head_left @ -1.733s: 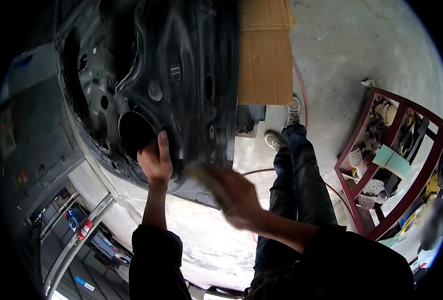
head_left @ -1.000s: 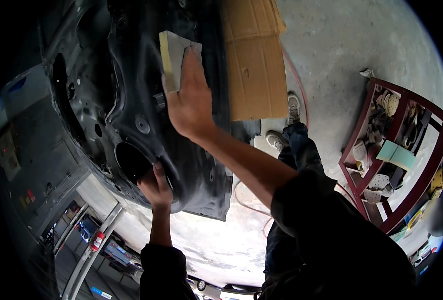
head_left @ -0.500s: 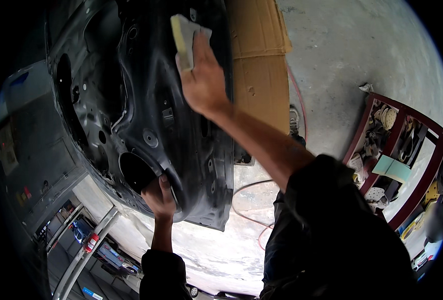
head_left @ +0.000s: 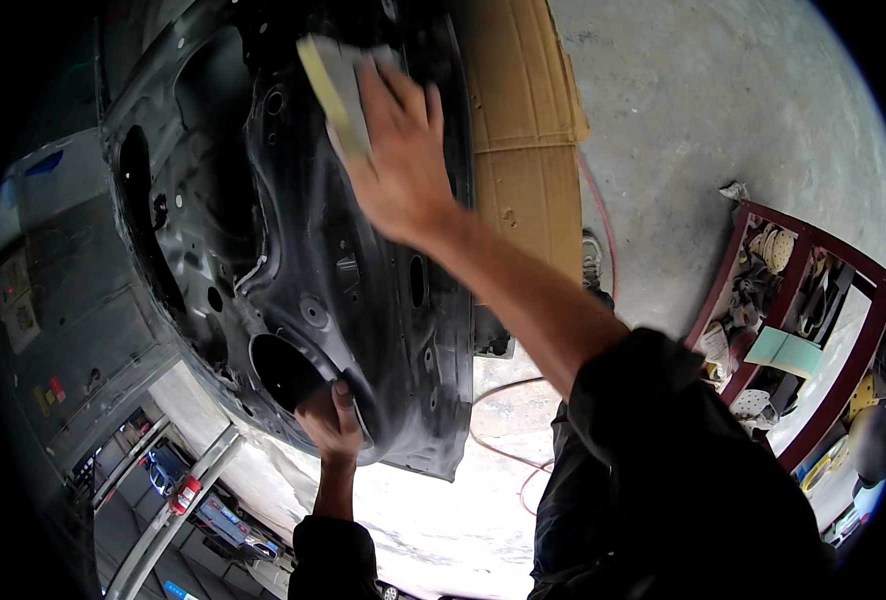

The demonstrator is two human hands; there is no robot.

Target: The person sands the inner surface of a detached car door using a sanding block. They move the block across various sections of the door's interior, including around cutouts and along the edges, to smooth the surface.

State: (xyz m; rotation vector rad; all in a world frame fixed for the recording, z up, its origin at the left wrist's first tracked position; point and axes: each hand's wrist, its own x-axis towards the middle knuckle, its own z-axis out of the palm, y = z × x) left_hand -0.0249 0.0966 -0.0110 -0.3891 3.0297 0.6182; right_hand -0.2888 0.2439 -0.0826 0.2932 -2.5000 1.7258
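**Right hand (head_left: 401, 150) worked a pale pad (head_left: 345, 82) over a black panel (head_left: 298, 235)**

The pad, slightly blurred, had a yellow edge on its left side; the fingers lay across its grey face. Lower down, the left hand (head_left: 331, 420) gripped the panel at the rim of a round opening (head_left: 283, 370), its thumb pointing up. Flattened cardboard (head_left: 528, 205) lay along the panel's right side, and a reddish hose (head_left: 604, 205) ran over the concrete floor (head_left: 663, 140). Farther right, a dark red frame (head_left: 805, 230) held perforated discs (head_left: 777, 252) and a pale green sheet (head_left: 783, 351).

Loose black sleeves (head_left: 693, 450), bare forearms (head_left: 523, 285), bare fingers (head_left: 381, 90), dark trousers (head_left: 567, 490), greyish shoe (head_left: 591, 262)
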